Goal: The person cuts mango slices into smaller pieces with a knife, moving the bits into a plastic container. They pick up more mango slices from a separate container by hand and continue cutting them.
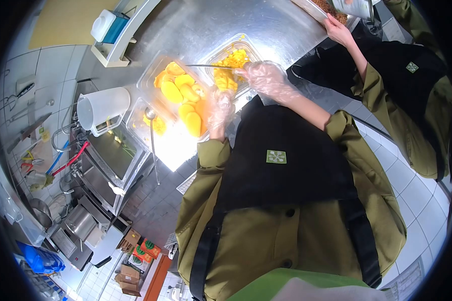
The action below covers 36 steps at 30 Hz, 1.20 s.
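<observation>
My gloved right hand is closed around the handle of a knife, whose thin blade points left. My left hand, also in a clear glove, is closed on a sliced piece of yellow mango just below the blade. Under both hands stands a clear container with diced mango in it. To the left, a larger clear tub holds several peeled mango halves. Beside that tub, a long-handled spoon rests in a small container of yellow bits.
A white pitcher stands left of the tubs, near a sink. A small shelf carries a white and teal bottle. At the right, a co-worker's hand holds the edge of a tray of brown food.
</observation>
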{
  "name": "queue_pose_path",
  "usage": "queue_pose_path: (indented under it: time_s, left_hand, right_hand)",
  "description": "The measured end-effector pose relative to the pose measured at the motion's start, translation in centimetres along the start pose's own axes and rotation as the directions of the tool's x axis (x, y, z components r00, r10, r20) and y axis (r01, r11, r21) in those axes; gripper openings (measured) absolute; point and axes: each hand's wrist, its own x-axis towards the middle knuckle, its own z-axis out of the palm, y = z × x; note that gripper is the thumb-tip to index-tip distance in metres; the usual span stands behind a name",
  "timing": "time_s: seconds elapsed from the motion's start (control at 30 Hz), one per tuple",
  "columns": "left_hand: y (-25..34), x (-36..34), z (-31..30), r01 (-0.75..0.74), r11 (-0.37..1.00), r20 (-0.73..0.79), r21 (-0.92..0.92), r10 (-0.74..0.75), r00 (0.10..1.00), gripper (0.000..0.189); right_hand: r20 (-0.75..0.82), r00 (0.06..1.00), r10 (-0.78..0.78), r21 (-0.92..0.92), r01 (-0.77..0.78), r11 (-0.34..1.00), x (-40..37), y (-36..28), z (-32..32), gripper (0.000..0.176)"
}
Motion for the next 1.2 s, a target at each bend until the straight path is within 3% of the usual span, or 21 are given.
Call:
queue_pose_path:
  time_s: [0.03, 0.1, 0.13, 0.2, 0.23, 0.3, 0.33, 0.4, 0.47, 0.53, 0.6, 0.67, 0.7, 0.73, 0.77, 0.87, 0.97, 1.03, 1.07, 1.13, 1.2]
  left_hand:
    - [-0.2, 0.0, -0.1, 0.000, 1.000, 0.000, -0.001, 0.000, 1.000, 0.029]
    - [-1.5, 0.0, -0.3, -0.321, 0.933, -0.008, 0.161, 0.326, 0.945, 0.030]
    - [-4.3, 0.9, -1.2, -0.331, 0.932, 0.001, 0.148, 0.334, 0.942, 0.030]
    - [-10.6, 3.5, -2.4, -0.080, 0.873, 0.041, -0.481, 0.114, 0.993, 0.027]
    - [-8.1, 2.7, -1.1, -0.077, 0.864, 0.064, -0.498, 0.126, 0.990, 0.027]
    - [-2.8, -0.1, -0.5, -0.356, 0.906, -0.022, 0.230, 0.371, 0.928, 0.023]
    - [-1.2, -0.5, 0.1, -0.360, 0.907, -0.016, 0.219, 0.372, 0.928, 0.023]
    - [1.0, -1.2, 0.9, -0.119, 0.989, 0.008, -0.090, 0.120, 0.993, 0.019]
    - [1.2, -1.1, 1.3, -0.093, 0.996, 0.028, -0.016, 0.093, 0.995, 0.016]
    - [-0.9, -0.5, 0.9, -0.167, 0.986, -0.060, 0.022, 0.168, 0.984, 0.009]
    - [-2.4, 0.2, 0.1, -0.192, 0.980, -0.124, 0.058, 0.198, 0.972, 0.006]
    - [-3.3, 1.0, -0.2, -0.404, 0.778, 0.035, 0.481, 0.443, 0.896, 0.007]
    - [-4.1, 1.2, -0.2, -0.435, 0.750, 0.065, 0.498, 0.468, 0.881, 0.009]
    - [-3.7, 1.0, 0.0, -0.425, 0.751, 0.056, 0.506, 0.463, 0.885, 0.009]
    - [-3.3, 0.8, 0.3, -0.402, 0.787, 0.046, 0.468, 0.433, 0.900, 0.010]
    - [-2.6, 0.7, -0.2, -0.409, 0.787, 0.076, 0.461, 0.424, 0.902, 0.013]
    - [-0.6, 0.1, -0.1, -0.340, 0.897, 0.028, 0.283, 0.346, 0.938, 0.013]
    - [-0.6, -0.1, 0.0, -0.164, 0.986, -0.055, -0.042, 0.162, 0.985, 0.013]
    - [-0.7, 0.1, -0.3, -0.166, 0.985, -0.053, -0.042, 0.164, 0.985, 0.013]
    - [-1.5, 0.6, -1.1, -0.215, 0.897, 0.070, 0.386, 0.204, 0.976, 0.019]
    - [-3.0, 0.7, -1.1, -0.212, 0.936, 0.026, 0.281, 0.213, 0.977, 0.022]
  right_hand:
    - [0.000, 1.000, 0.000, -0.001, 0.000, 1.000, 0.1, 0.0, 0.1, 0.045]
    - [-0.071, 0.995, -0.064, 0.058, 0.068, 0.996, 0.2, -0.1, 0.5, 0.045]
    - [-0.074, 0.996, -0.057, 0.041, 0.061, 0.997, 0.0, -0.2, 0.1, 0.045]
    - [0.005, 1.000, 0.022, 0.046, -0.022, 0.999, -1.1, -0.7, -1.4, 0.041]
    - [0.073, 0.996, 0.049, -0.033, -0.047, 0.998, -1.3, -0.6, -1.7, 0.040]
    - [0.044, 0.997, 0.062, 0.009, -0.063, 0.998, -1.6, -0.4, -1.8, 0.037]
    - [0.034, 0.997, 0.076, -0.012, -0.076, 0.997, -1.5, -0.6, -1.4, 0.036]
    - [0.093, 0.989, 0.114, 0.000, -0.114, 0.993, 0.1, -1.5, -1.3, 0.031]
    - [0.156, 0.978, 0.138, 0.022, -0.143, 0.990, 0.6, -1.3, -1.6, 0.027]
    - [0.129, 0.986, -0.103, -0.142, 0.121, 0.982, 0.5, -0.9, -1.7, 0.021]
    - [0.087, 0.987, -0.133, -0.112, 0.143, 0.983, -0.2, -0.5, -1.5, 0.031]
    - [0.049, 0.986, -0.158, -0.083, 0.162, 0.983, -0.5, -0.3, -1.2, 0.045]
    - [0.098, 0.993, -0.066, -0.063, 0.073, 0.995, -0.1, 0.0, -1.1, 0.045]
    - [0.145, 0.989, 0.026, -0.050, -0.019, 0.999, 0.3, 0.5, -1.0, 0.045]
    - [0.202, 0.979, 0.007, -0.115, 0.017, 0.993, 0.3, 1.3, 0.2, 0.025]
    - [0.157, 0.987, 0.022, 0.042, -0.029, 0.999, -0.3, 0.3, -2.7, 0.033]
    - [0.177, 0.984, 0.025, 0.082, -0.040, 0.996, -0.8, 0.2, -3.5, 0.041]
    - [0.175, 0.985, -0.006, 0.065, -0.006, 0.998, -1.1, 0.5, -3.0, 0.040]
    - [0.057, 0.997, -0.046, 0.089, 0.041, 0.995, -1.0, 0.9, -2.1, 0.041]
    - [-0.062, 0.995, -0.077, 0.106, 0.084, 0.991, -0.8, 0.8, -2.2, 0.042]
    - [-0.021, 0.997, -0.068, 0.012, 0.069, 0.998, -0.6, 0.6, -2.4, 0.040]
